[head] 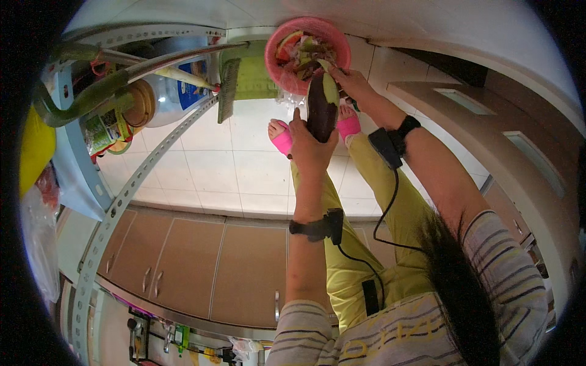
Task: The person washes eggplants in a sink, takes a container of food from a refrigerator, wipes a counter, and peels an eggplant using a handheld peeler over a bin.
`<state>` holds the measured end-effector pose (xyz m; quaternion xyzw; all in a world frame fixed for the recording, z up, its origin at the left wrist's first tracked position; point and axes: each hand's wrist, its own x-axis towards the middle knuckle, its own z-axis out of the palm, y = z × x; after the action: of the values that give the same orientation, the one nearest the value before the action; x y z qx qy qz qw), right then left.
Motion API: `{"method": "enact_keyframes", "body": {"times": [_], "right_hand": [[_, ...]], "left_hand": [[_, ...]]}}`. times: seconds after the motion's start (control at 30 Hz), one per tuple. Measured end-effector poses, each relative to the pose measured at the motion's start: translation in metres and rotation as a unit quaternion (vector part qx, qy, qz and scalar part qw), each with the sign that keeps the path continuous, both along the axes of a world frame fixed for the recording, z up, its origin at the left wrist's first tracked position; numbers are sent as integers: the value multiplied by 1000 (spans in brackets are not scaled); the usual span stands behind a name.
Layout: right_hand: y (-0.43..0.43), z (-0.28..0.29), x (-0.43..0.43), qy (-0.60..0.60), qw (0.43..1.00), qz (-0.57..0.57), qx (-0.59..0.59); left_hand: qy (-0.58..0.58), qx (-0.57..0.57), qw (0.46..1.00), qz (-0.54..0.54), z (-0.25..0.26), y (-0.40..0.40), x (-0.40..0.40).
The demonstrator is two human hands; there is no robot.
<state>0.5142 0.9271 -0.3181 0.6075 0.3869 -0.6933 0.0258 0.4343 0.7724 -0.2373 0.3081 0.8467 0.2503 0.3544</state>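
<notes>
My left hand (313, 148) grips the lower end of a dark purple eggplant (322, 114). Pale green flesh shows along its upper right side, where the skin is off. Bent fingers of my right hand (355, 84) are at the eggplant's far end; whether they hold a small tool is hidden. Just beyond, and partly beneath that end, a pink plastic bin (341, 50) stands on the floor. Peelings and other food scraps (311, 50) fill it, with a red piece of rind (288, 45) on the left and a clear plastic bag at the near rim.
A green dustpan (254, 75) and a broom (227, 91) stand left of the bin. Further left, a perforated metal shelf frame (151, 162) holds a large plastic jar (167, 103). Brown cabinets (187, 265) lie behind me; a brown drawer unit (494, 123) is at right.
</notes>
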Motion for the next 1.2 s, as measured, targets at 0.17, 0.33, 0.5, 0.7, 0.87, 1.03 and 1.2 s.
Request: {"method": "enact_keyframes", "body": {"times": [0.17,0.33,0.5,0.7,0.87,1.03,1.2], "right_hand": [[21,-2,9,-132,914,247,293],[-4,48,8,-92,870,369,313],[-25,62,23,-1,758,515,400],[-17,51,12,-12,750,513,418],[28,5,17,-129,741,551,363],[19,1,20,-131,773,480,393],[-4,21,19,-126,754,533,362]], "left_hand": [[-200,-79,975,61,-30,-8,-1],[-280,-64,939,188,-14,15,-17],[-317,-20,936,154,-19,27,-24],[-15,-87,996,12,-11,27,-24],[-22,-99,994,-28,9,17,-10],[-5,-113,994,-7,4,19,-13],[43,-181,982,-1,-4,35,-22]]}}
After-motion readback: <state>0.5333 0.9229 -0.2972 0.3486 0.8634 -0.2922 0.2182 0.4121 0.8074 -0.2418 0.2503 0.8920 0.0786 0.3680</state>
